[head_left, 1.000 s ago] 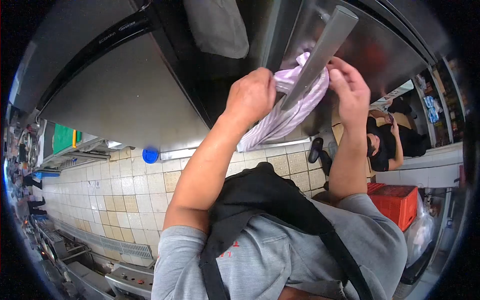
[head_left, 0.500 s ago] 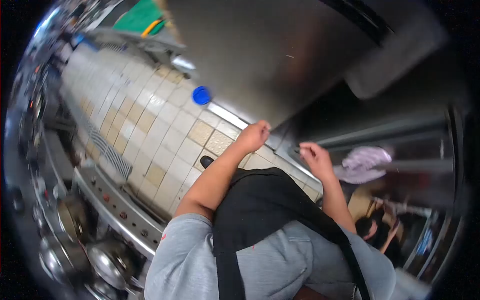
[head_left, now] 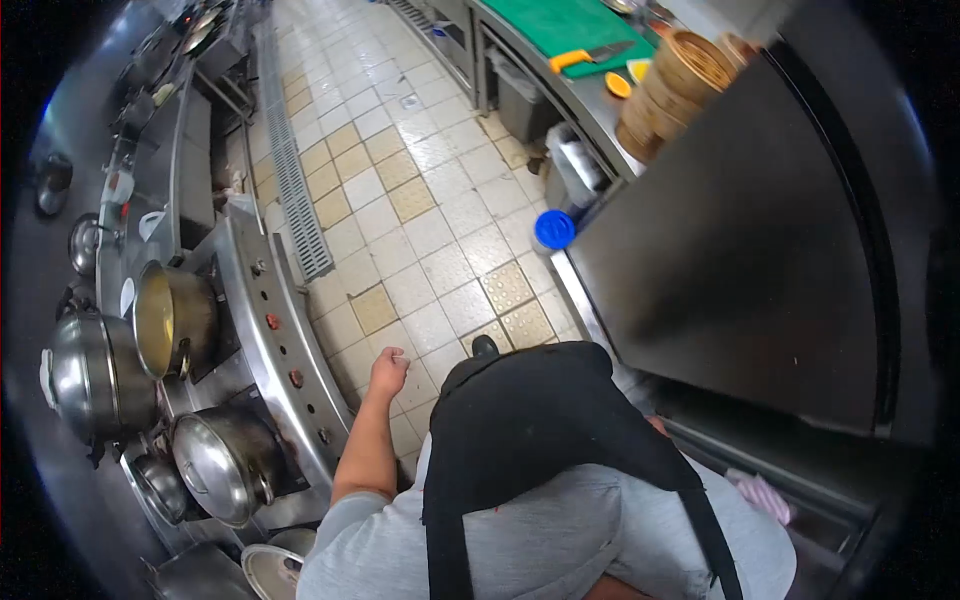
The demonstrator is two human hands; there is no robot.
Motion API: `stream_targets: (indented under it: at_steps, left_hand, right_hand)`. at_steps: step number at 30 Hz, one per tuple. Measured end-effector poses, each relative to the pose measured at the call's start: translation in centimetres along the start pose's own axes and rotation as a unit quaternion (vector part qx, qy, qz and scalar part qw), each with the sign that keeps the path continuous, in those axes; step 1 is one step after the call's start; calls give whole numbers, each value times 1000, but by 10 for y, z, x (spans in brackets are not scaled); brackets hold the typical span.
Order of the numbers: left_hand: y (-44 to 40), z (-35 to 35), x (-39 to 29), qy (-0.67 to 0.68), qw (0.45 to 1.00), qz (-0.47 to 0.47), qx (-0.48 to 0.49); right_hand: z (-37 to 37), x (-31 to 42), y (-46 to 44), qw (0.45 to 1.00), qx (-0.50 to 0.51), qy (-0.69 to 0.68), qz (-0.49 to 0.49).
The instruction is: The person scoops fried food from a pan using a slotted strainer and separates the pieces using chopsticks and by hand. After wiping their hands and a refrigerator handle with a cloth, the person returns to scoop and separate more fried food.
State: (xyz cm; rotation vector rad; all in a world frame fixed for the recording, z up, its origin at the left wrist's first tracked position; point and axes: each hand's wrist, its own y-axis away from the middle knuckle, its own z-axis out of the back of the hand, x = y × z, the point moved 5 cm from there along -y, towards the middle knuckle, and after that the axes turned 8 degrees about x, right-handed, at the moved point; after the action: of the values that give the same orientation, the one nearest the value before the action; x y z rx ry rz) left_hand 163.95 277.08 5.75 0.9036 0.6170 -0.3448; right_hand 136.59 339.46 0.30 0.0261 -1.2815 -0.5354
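Lilac-and-white striped cloth (head_left: pixel 765 498), bunched, partly hidden behind grey right sleeve (head_left: pixel 748 535).

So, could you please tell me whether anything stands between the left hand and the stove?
Nothing visible does: the left hand is apart from the stove, and only floor tiles show between them.

A bare left hand (head_left: pixel 389 372) hangs over white-and-tan floor tiles (head_left: pixel 430 235) beside a stainless-steel stove (head_left: pixel 282 348). At lower right, a lilac-and-white striped cloth (head_left: pixel 765 498) shows past a grey sleeve (head_left: pixel 748 530).

The left hand (head_left: pixel 390 372) hangs loosely curled, its arm (head_left: pixel 368 440) extended forward
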Motion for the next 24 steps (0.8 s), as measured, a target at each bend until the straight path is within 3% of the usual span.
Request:
stream_targets:
  at_steps: [1,2,5,8,11,13,15,16,17,19,21,24]
  left_hand:
    - [-4,5,-11,61,998,11,-1]
    - [-12,7,-21,67,998,13,-9]
    - [-48,6,-46,131,990,-46,-30]
    - [-78,4,-69,130,990,-51,4]
    - [-90,21,-93,183,982,22,31]
    - [-102,35,-67,171,983,70,14]
    - [-147,24,57,-34,996,-70,-37]
    - [-136,39,55,89,989,107,-46]
    - [-116,47,53,214,936,276,-49]
    - [-100,59,57,250,930,216,-158]
    - [-74,64,15,420,829,284,-236]
    - [-78,36,16,489,794,294,-209]
  right_hand:
    - [18,79,-48,966,-34,-40,-255]
    - [34,168,-89,891,-68,-83,-441]
    - [55,71,-168,890,-112,-186,-401]
    - [102,126,-270,906,-64,-155,-390]
    - [133,112,-378,942,-66,-121,-305]
    - [156,122,-445,952,-52,-83,-290]
    - [162,147,-524,978,29,8,-204]
    - [161,215,-548,964,24,-49,-261]
    - [164,235,-590,973,50,-14,-224]
    - [164,264,-672,980,82,23,-178]
    - [160,305,-753,985,130,98,-48]
    - [147,393,-840,985,149,87,-10]
